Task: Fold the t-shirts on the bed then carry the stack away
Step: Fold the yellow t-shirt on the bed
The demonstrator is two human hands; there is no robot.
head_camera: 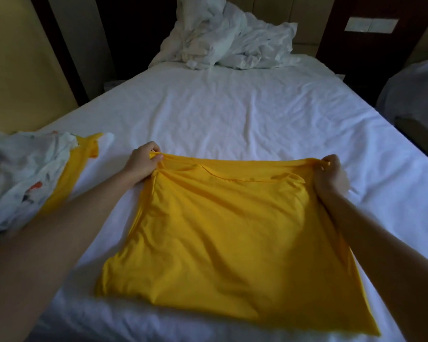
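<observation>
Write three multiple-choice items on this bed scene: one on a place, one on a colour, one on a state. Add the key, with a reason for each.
1. Where does the crumpled duvet lie?
A. at the far end of the bed
B. on the floor
C. at the near edge

2. What colour is the shirt spread at the near edge?
A. white
B. yellow
C. blue

3. What are the left hand and right hand doing?
A. lying flat on the sheet
B. hanging idle
C. each pinching a far corner of the shirt

Key:
1 A, the duvet is bunched at the far end, away from the hands.
2 B, its cloth is plain yellow all over.
3 C, fingers curl round the cloth at both far corners.
</observation>
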